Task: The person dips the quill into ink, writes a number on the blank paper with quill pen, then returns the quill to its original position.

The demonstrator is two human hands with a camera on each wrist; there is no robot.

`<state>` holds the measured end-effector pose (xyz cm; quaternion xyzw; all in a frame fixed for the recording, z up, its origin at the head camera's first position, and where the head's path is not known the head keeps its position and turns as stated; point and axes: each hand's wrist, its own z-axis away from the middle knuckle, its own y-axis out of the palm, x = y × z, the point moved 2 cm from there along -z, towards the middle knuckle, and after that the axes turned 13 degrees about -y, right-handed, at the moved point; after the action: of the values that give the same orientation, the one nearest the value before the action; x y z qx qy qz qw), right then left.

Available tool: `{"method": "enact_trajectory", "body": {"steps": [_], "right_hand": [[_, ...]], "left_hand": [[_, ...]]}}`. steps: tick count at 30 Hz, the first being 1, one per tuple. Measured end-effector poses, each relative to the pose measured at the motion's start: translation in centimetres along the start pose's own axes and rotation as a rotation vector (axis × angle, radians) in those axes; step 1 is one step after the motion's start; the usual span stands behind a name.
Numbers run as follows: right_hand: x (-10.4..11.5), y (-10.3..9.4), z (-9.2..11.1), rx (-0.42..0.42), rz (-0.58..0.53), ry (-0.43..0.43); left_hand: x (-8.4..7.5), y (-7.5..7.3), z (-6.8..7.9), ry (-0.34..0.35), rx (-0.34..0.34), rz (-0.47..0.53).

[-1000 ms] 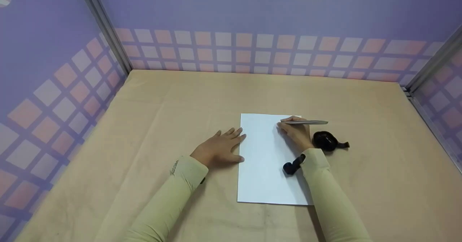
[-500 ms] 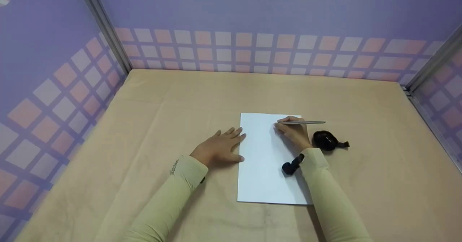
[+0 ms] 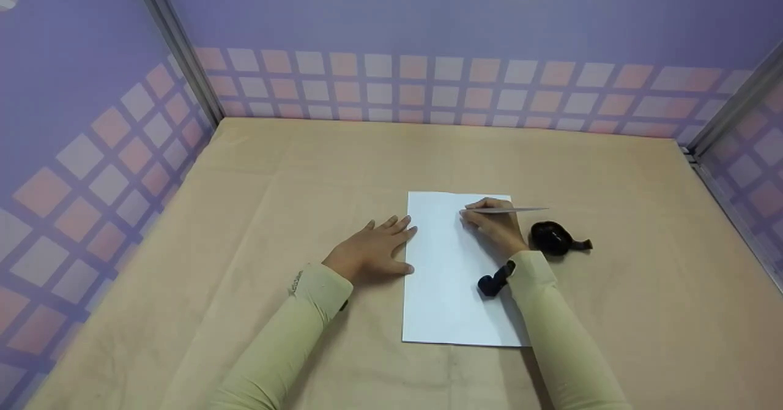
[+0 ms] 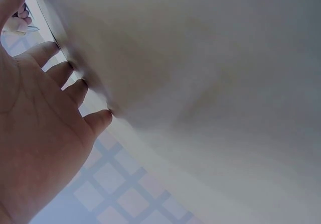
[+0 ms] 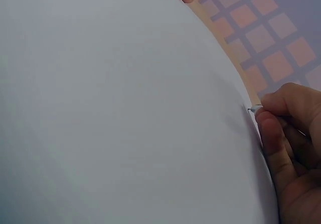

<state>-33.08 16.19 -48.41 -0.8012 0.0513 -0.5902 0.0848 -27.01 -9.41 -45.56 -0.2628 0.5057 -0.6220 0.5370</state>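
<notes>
A white sheet of paper (image 3: 437, 287) lies on the cloth-covered table. My left hand (image 3: 373, 252) rests flat with fingers spread, thumb and fingertips at the sheet's left edge; the left wrist view shows its palm side. Over the upper right part of the sheet, my right hand (image 3: 497, 225) pinches a slim silvery pen (image 3: 514, 210) between thumb and fingers. The pen's long end points right, and its dark tip (image 5: 251, 109) is right at the paper in the right wrist view. No marks show on the sheet.
A glossy black object with a rounded body and short handle (image 3: 552, 239) lies just right of my right hand. A black wrist camera (image 3: 494, 280) juts from the right cuff over the paper. Patterned walls (image 3: 379, 85) enclose the table's back and sides.
My right hand has slid slightly left across the sheet with the pen, and the pen's angle has shifted a little. The left hand and the paper stay in place.
</notes>
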Motion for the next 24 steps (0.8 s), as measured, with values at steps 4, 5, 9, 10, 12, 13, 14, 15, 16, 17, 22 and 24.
{"method": "enact_trajectory", "body": {"steps": [4, 5, 9, 10, 12, 13, 14, 15, 16, 17, 22, 24], "right_hand": [[0.03, 0.11, -0.03, 0.019, -0.001, -0.006], [0.03, 0.13, -0.03, 0.027, 0.004, -0.005], [-0.02, 0.20, -0.01, 0.051, 0.005, -0.006], [-0.04, 0.21, -0.02, 0.058, 0.003, -0.011], [-0.10, 0.27, -0.07, 0.067, -0.002, -0.021], [-0.10, 0.30, -0.09, 0.074, 0.000, -0.027], [-0.11, 0.34, -0.11, 0.081, -0.002, -0.032], [-0.10, 0.40, -0.14, 0.083, 0.000, -0.036], [-0.08, 0.46, -0.15, 0.084, 0.002, -0.034], [-0.05, 0.51, -0.15, 0.086, 0.011, -0.033], [0.15, 0.75, -0.15, 0.110, 0.044, -0.026], [0.24, 0.84, -0.15, 0.121, 0.033, -0.021]], "left_hand": [[0.01, 0.03, -0.06, -0.005, -0.003, -0.004], [0.00, 0.04, -0.06, -0.004, -0.004, -0.003], [0.00, 0.07, -0.06, -0.003, -0.004, -0.006], [-0.01, 0.07, -0.05, -0.002, -0.003, -0.008], [-0.03, 0.06, -0.04, -0.002, -0.003, -0.012], [-0.04, 0.06, -0.04, -0.001, -0.004, -0.014], [-0.05, 0.06, -0.04, -0.001, -0.005, -0.013], [-0.07, 0.05, -0.03, -0.002, -0.005, -0.013], [-0.07, 0.04, -0.04, -0.002, -0.007, -0.013], [-0.08, 0.04, -0.04, -0.003, -0.008, -0.011], [0.01, 0.09, -0.06, 0.000, -0.010, -0.010], [0.05, 0.09, -0.05, 0.003, -0.010, -0.008]]}}
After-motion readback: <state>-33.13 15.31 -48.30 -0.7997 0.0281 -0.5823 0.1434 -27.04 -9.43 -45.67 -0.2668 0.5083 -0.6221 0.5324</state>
